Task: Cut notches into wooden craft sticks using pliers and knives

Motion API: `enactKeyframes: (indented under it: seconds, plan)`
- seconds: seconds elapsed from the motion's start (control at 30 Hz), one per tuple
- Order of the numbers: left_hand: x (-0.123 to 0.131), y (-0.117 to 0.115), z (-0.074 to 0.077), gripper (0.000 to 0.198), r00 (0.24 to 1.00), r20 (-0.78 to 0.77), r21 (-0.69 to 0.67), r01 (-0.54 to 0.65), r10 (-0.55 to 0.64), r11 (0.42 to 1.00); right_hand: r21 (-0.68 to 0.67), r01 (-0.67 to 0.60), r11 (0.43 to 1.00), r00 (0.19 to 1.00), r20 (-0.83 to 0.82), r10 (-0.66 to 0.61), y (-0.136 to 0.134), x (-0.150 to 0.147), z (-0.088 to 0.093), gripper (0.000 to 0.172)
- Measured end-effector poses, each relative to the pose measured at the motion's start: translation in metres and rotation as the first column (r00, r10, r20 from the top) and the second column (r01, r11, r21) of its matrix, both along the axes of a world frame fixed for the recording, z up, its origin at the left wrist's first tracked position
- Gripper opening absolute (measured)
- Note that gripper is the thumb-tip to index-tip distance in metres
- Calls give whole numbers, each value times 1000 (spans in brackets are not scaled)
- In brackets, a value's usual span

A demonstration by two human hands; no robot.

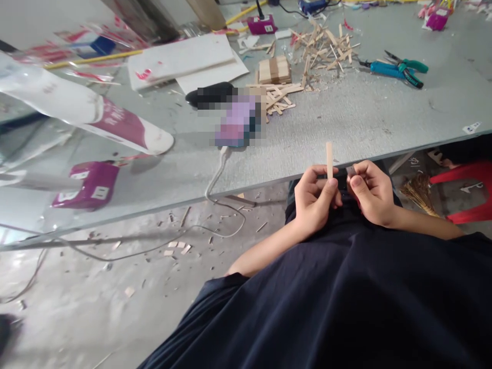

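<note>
Between the thumb and fingers of my left hand [315, 195], a flat wooden craft stick [329, 159] stands nearly upright. My right hand [371, 192] pinches a small dark brownish piece [350, 171] whose kind I cannot make out. Both hands are close together over my lap, just in front of the table's edge, and the stick and the dark piece are apart. On the table beyond lie a loose pile of craft sticks [282, 97], a banded bundle of sticks [274, 70] and a larger heap of sticks and scraps [326, 46].
Blue-green pliers [397, 67] lie at the right of the grey table [184, 169]. A blurred-out purple item [238, 120] with a white cable [217, 174] is near the middle. A white-and-pink bottle [123, 123] and a purple power strip [92, 184] are left; a red stool [469, 192] stands right.
</note>
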State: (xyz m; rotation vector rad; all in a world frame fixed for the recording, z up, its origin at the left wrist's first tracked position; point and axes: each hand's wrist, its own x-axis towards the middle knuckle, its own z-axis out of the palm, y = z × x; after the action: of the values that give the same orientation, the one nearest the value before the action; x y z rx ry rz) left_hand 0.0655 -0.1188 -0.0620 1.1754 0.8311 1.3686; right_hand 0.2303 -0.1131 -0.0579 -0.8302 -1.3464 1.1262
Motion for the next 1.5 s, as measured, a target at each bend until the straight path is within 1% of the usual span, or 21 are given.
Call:
enactKeyframes:
  seconds: [0.13,0.2,0.3,0.33,0.37,0.4,0.43,0.47,0.5,0.53,0.57,0.63,0.77,0.87,0.93,1.03,1.1,1.17,1.27,1.4,1.5]
  plan:
    - [-2,1,0,50,1000,-10,12,-23,24,1000,49,-22,999,999,25,21,1,-2,-1,47]
    - [-5,4,0,46,999,-23,55,-39,40,998,80,-8,997,1000,26,6,8,2,3,44]
    - [-13,14,0,40,991,-62,173,-106,119,979,192,88,977,994,47,-98,40,15,23,41]
    - [-16,20,0,40,984,-83,201,-139,158,970,274,132,953,980,107,-167,56,20,31,40]
    - [-19,26,0,40,976,-109,213,-165,191,963,366,136,921,951,211,-224,73,24,40,39]
    - [-22,34,1,41,969,-148,205,-166,198,965,448,105,888,904,328,-273,92,27,48,37]
    - [-25,42,2,40,965,-198,181,-134,169,974,513,41,857,832,458,-314,110,29,54,35]
    - [-28,50,4,38,964,-230,162,-95,131,982,544,-25,839,726,586,-359,127,28,58,30]
    - [-31,57,6,35,963,-253,146,-59,94,988,530,-82,844,592,707,-387,143,27,60,22]
    - [-34,64,8,32,960,-274,130,-23,58,991,485,-133,865,458,804,-380,156,24,59,16]
    - [-37,69,11,30,955,-294,115,10,24,993,452,-170,876,407,841,-355,167,21,57,15]
    - [-42,77,15,25,941,-337,83,69,-37,994,396,-229,889,347,887,-305,182,17,48,15]
    - [-46,84,20,24,921,-372,39,141,-117,989,302,-290,908,291,932,-217,202,22,35,20]
    - [-43,87,17,29,927,-347,27,160,-141,987,284,-257,924,285,936,-209,224,41,41,24]
    - [-41,89,16,31,934,-322,24,168,-151,986,336,-151,930,282,916,-286,244,60,50,30]
    - [-40,91,14,32,943,-287,17,180,-167,984,444,71,893,230,864,-448,273,94,60,27]
    - [-40,90,14,32,949,-264,11,184,-175,983,460,159,874,184,856,-484,287,114,59,30]
    - [-41,90,14,31,953,-242,2,188,-181,982,442,192,877,144,871,-470,296,128,54,30]
    - [-41,88,15,28,958,-219,-8,187,-184,982,419,179,890,102,892,-441,304,133,45,29]
    - [-41,87,14,25,966,-204,7,163,-158,987,395,115,912,71,912,-404,314,123,40,41]
    - [-41,86,13,25,965,-223,24,144,-135,989,368,114,923,43,926,-375,320,116,38,46]
